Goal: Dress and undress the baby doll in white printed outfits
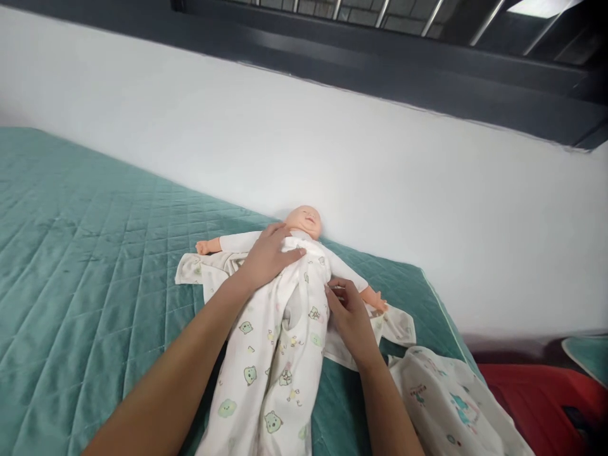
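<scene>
A baby doll (304,220) lies on its back with its arms spread, wearing white sleeves. Over its body and legs lie white baby pants (294,354) printed with green bears, their waist up near the doll's chest. My left hand (273,256) rests on the upper left of the pants, fingers apart, just below the doll's head. At the right edge of the pants, my right hand (349,310) has its thumb and fingers pinched on the fabric. Beneath the doll, a printed baby top (401,326) is spread out, its sleeves showing on both sides.
A green quilted cover (95,272) lies under everything, meeting a white wall (332,152) behind the doll. Folded white printed cloth (451,405) sits at the lower right, beside a red object (536,405). A dark ledge (356,63) with metal bars runs above.
</scene>
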{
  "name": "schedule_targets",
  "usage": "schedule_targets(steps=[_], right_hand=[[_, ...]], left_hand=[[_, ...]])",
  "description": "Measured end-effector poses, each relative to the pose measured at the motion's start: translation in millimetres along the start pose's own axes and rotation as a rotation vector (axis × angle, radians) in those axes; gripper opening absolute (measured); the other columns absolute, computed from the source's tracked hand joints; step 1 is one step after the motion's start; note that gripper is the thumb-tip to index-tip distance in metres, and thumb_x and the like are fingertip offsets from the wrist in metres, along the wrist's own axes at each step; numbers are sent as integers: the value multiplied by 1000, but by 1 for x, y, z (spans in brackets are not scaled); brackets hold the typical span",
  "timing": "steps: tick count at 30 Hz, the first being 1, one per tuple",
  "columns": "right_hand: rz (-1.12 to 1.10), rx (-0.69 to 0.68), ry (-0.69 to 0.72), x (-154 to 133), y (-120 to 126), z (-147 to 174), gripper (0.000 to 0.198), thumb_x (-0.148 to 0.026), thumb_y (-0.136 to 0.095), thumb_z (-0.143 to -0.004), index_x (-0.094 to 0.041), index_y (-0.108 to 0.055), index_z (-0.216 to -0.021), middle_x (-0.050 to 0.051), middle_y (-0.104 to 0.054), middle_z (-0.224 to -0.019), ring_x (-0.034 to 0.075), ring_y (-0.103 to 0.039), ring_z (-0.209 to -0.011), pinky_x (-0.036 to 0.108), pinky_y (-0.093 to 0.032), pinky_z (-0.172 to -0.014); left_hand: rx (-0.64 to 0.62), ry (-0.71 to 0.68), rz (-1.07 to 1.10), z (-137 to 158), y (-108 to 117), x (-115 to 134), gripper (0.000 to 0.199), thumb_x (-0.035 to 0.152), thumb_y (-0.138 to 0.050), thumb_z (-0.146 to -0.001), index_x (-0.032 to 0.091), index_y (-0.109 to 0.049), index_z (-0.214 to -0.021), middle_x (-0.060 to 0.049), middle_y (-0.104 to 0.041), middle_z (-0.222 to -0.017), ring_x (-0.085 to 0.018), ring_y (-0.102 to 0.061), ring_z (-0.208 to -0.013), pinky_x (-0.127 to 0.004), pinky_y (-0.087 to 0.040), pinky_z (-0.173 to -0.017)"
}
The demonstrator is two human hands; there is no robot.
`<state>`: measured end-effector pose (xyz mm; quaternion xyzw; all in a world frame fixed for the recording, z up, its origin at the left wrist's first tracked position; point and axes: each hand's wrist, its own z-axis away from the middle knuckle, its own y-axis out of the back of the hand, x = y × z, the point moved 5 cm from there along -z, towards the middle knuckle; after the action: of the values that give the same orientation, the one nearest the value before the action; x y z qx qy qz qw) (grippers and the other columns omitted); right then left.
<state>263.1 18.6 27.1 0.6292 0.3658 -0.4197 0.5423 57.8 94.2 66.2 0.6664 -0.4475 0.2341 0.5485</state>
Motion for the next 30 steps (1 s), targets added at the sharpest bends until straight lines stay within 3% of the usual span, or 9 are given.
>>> schedule_targets(steps=[4,7,12,18,25,30], right_hand=[[17,9,-4,0,-1,0,34,-53,-60,-84,-23,-56,-98,3,-64,-88,19,-60,-78,32,-48,-69],[25,45,59,-2,-3,0,29,-49,-59,-86,-23,-56,-99,4,-63,-95,21,-60,-89,35,-49,-79],[3,183,294,-18,-6,8,34,-40,-59,-88,-26,-52,-119,7,-54,-127,22,-51,-119,40,-46,-98],[126,45,431,-36,-21,18,47,-39,-61,-87,-31,-49,-132,5,-40,-150,25,-34,-140,49,-27,-117],[258,-25,529,-46,-25,23,31,-31,-62,-86,-29,-56,-115,5,-35,-153,27,-30,-141,51,-28,-115],[389,46,627,-51,-27,26,14,-24,-64,-83,-25,-56,-94,8,-45,-134,28,-41,-127,51,-34,-106]], left_hand=[[155,-173,-177,10,2,12,18,36,-54,-91,21,-62,-95,-9,-47,-134,-28,-41,-127,-45,-36,-107],[217,-316,-314,20,4,26,15,26,-48,-94,19,-61,-91,-9,-55,-115,-26,-46,-112,-42,-41,-97],[175,-449,-364,34,3,37,14,23,-46,-95,19,-56,-86,-6,-58,-92,-22,-48,-89,-37,-43,-80],[155,-489,-316,63,5,40,15,23,-47,-95,19,-55,-83,-4,-60,-88,-21,-48,-87,-38,-40,-81],[135,-507,-227,94,10,36,16,23,-47,-96,19,-56,-83,-5,-61,-89,-19,-50,-86,-39,-40,-81],[163,-505,-193,96,13,32,18,25,-49,-95,19,-55,-79,-4,-61,-88,-19,-50,-84,-38,-40,-79]])
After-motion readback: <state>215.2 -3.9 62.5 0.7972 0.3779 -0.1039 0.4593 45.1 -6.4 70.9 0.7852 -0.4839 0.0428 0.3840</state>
